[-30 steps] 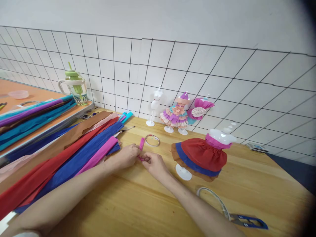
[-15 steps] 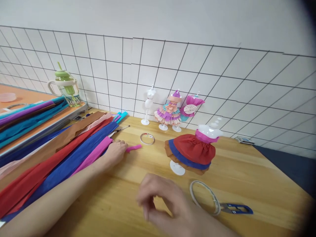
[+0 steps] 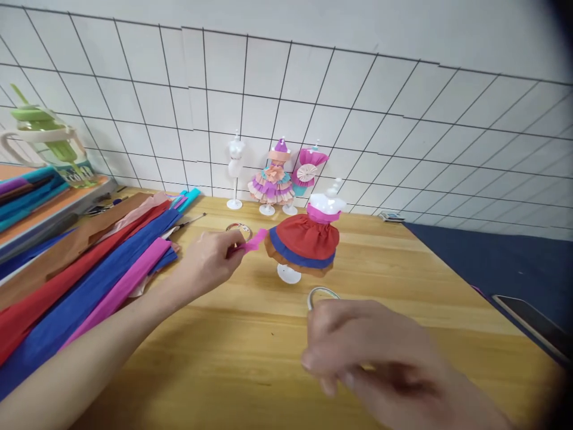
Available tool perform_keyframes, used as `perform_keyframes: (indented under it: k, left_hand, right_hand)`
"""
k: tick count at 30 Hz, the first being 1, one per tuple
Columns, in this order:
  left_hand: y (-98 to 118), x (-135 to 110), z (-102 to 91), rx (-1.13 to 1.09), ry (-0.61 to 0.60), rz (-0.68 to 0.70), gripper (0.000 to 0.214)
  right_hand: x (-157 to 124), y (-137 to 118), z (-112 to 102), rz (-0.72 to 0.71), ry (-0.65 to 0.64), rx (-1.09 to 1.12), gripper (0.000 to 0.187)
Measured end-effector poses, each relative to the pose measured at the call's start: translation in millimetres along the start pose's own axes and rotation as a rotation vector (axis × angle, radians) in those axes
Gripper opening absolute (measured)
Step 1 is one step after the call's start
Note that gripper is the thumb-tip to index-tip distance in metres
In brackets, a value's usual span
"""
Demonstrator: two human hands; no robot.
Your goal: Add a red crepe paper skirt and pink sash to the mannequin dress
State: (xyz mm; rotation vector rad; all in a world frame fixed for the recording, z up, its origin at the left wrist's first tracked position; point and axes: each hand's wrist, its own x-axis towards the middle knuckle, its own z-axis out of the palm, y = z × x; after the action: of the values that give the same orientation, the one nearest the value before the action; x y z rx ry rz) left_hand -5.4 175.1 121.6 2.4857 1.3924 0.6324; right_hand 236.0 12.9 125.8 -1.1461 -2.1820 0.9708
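Observation:
My left hand is closed, pinching a short pink crepe paper strip whose free end points at the skirt of a small dress form. That form wears a pink band and a gathered skirt in red, blue and brown. Lower right, my right hand is slightly blurred, its fingers curled over the tabletop. Whatever it may hold is hidden. Just behind it shows part of a pale tape roll. A patterned tape roll lies partly behind my left hand.
Crepe paper lengths, among them a red one and a blue one, cover the left side. A green-lidded cup stands back left. A bare dress form and two dressed ones line the tiled wall. A phone lies far right.
My left hand has lifted the pink strip away from the paper lengths, toward the red skirt. My right hand has moved right, over where the blue-handled snips lay. The view has turned right.

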Motion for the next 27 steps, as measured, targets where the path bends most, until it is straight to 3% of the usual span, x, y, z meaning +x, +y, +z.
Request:
perform_keyframes:
  k: [2, 4, 8, 10, 12, 16, 20, 23, 27]
  left_hand:
    - [-8, -3, 7.0, 0.205, -0.166, -0.022, 0.023]
    - [-21, -8, 19.1, 0.294, -0.29, -0.036, 0.029]
    - [-36, -20, 41.3, 0.26, -0.353, 0.035, 0.024]
    - [-32, -24, 46.9, 0.16, -0.349, 0.122, 0.02]
    - [-24, -28, 49.5, 0.003, -0.334, 0.201, 0.017]
    - [-9, -32, 51.9, -0.222, -0.371, 0.284, 0.016]
    - [-9, -40, 47.7, -0.099, -0.441, 0.301, 0.017]
    - [-9, -48, 38.2, 0.001, -0.526, 0.3, 0.011]
    - [-8, -56, 29.2, -0.044, -0.549, 0.305, 0.035]
  right_hand:
    - [25, 11, -15, 0.072, -0.031, -0.048, 0.027]
    - [25, 41, -21, 0.19, 0.054, -0.195, 0.024]
    - [-22, 114, -34, 0.415, 0.305, -0.453, 0.028]
    - [-46, 139, -41, 0.377, 0.427, -0.62, 0.031]
    - [-60, 153, -42, 0.298, 0.393, -0.665, 0.036]
    - [-66, 163, -34, 0.227, 0.244, -0.692, 0.042]
    - [-62, 160, -31, 0.171, 0.258, -0.696, 0.048]
    - [-52, 152, -30, 0.069, 0.186, -0.66, 0.046]
    - [-32, 138, -21, -0.007, 0.084, -0.646, 0.03]
